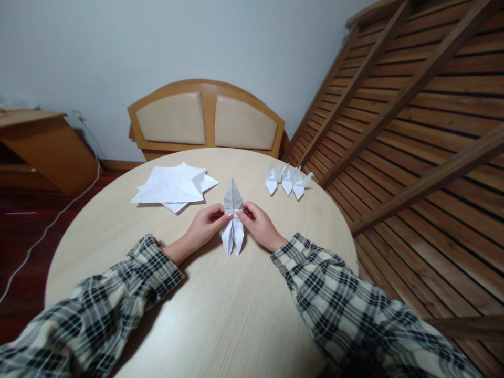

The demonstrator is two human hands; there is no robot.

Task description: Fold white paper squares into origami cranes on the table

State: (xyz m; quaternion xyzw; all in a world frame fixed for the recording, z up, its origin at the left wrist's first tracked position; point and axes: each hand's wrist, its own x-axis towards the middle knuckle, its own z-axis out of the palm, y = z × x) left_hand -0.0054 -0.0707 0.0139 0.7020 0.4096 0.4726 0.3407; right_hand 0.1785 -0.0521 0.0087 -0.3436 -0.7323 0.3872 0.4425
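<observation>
A partly folded white paper piece, pointed at the top and split into two narrow legs at the bottom, is held between my hands just above the table. My left hand pinches its left edge, thumb on the front face and the fingers tucked behind. On the opposite edge my right hand grips it the same way. Both thumbs rest near the middle, where the two legs begin. The fingertips behind the paper are hidden.
On the round wooden table, creased paper sheets lie stacked at the back left. Three folded paper cranes stand in a row at the back right. Behind are a padded headboard and, to the right, a slatted wooden frame.
</observation>
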